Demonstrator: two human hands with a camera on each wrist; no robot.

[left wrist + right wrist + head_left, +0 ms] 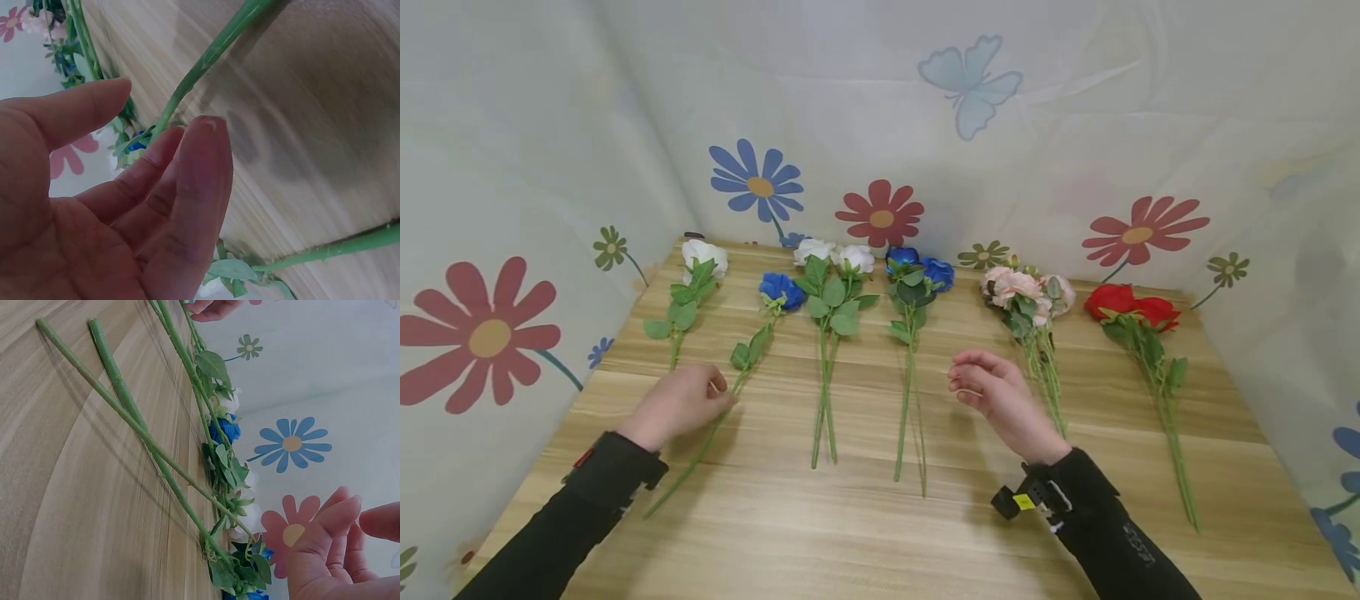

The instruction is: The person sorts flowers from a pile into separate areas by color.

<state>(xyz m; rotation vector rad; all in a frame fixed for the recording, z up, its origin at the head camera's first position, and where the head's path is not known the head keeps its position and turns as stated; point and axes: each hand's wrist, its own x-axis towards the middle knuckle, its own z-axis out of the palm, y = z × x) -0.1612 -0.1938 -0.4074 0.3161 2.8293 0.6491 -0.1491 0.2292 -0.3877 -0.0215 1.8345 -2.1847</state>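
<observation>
My left hand (681, 404) hovers by the stem of a single blue rose (782, 292). In the left wrist view its thumb stands apart from its loosely bent fingers (203, 169), and the green stem (206, 62) passes beyond them, ungripped. A single white rose (706, 259) lies to the left, its lower stem hidden by that hand. My right hand (1003, 404) is held above the table between a pair of blue roses (937, 273) and the pink flowers (1018, 292). Its fingers (334, 528) are loosely curled, holding nothing.
Two white roses (854, 259) with crossed stems lie mid-table. Red roses (1131, 307) lie at the right. All flower heads point toward the back edge of the wooden table (850, 533). A flower-printed cloth (1037, 167) hangs behind and at both sides.
</observation>
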